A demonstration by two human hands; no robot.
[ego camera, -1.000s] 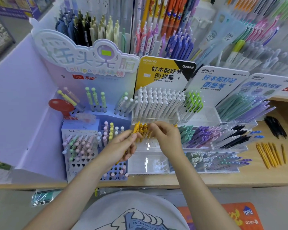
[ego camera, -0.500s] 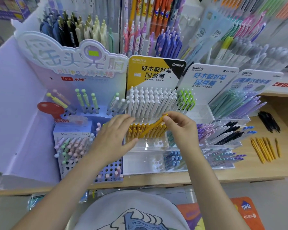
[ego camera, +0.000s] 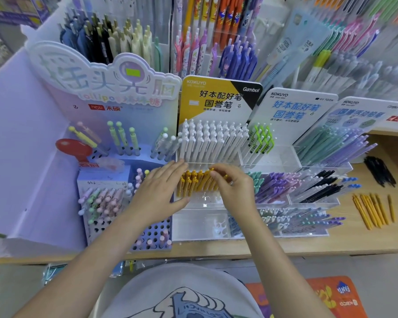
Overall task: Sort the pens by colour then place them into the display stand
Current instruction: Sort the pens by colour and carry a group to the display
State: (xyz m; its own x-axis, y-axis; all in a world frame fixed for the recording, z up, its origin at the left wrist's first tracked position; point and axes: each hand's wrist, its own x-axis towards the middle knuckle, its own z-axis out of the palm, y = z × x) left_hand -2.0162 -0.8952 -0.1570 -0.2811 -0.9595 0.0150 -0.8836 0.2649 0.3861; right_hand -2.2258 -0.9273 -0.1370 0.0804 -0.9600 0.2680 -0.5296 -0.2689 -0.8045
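Right hand (ego camera: 236, 189) has its grip curled, fingertips on the yellow pens (ego camera: 193, 183) bunched in the clear display stand (ego camera: 200, 200), while the left hand (ego camera: 161, 191) lies flat and open, bracing that row's outer side. Best to nudge them gently into line, tips level; more yellow pens wait on the surface (ego camera: 377, 239), well off to the right.

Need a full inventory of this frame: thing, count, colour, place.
yellow pens in stand: a row, yellow, clear middle compartment under the hands
loose yellow pens: several, yellow, shelf at right
black pens: small pile, black, shelf at right
white pens: many, white, top tier
green-clip pens: a few, right of white ones
purple pens: a bunch, middle tier
display stand: one, clear acrylic
left hand: fingers straight, beside yellow row
right hand: fingertips on yellow row
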